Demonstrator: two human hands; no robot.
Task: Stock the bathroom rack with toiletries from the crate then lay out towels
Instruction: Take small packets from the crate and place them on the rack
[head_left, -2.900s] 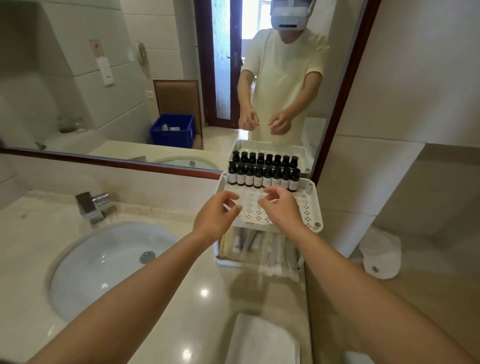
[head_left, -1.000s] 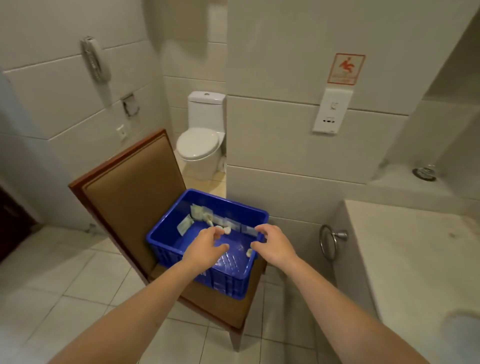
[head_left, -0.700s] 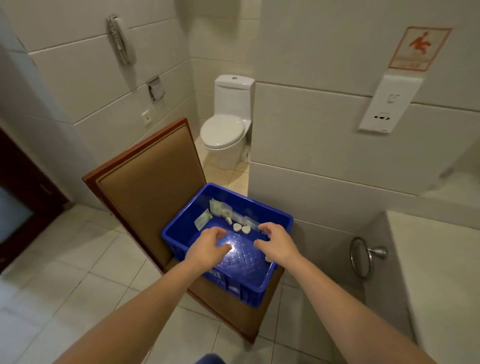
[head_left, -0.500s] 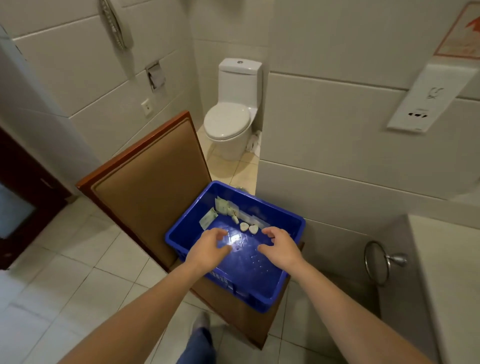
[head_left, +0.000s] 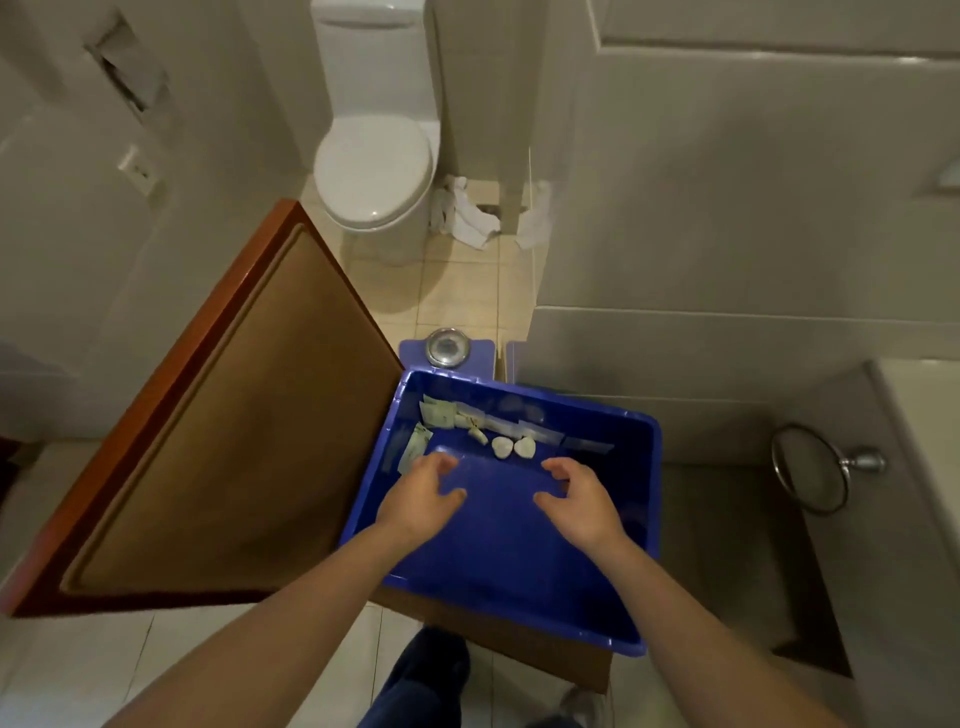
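So, the blue crate sat on the seat of a chair. That probably explains the setup: parked up there, it put the stock within arm's reach instead of down on the tiles. Both hands were inside it, hovering above the bottom. The left hand had its fingers spread and loosely bent, holding nothing. The right hand was the same, a relaxed claw shape, empty. Neither touched anything, as far as could be seen.

They pointed at what little was left, all bunched against the far wall. There were a few pale green sachets in the far left corner and some clear flat packets lined up beside them. Two small white rounded pieces lay just in front, nearest the fingertips. What those two were was too small to tell. The rack wasn't in shot at all, and neither were any towels for laying out.

Material-wise, the crate was glossy moulded plastic with straight walls and a slick-looking bottom. The sachets looked like thin film, flat and light, so probably fiddly to pinch up off that surface. The chair back was tan padding in a reddish wood frame. Past it were a white toilet with crumpled white stuff by its base, and a chrome towel ring off to the right.
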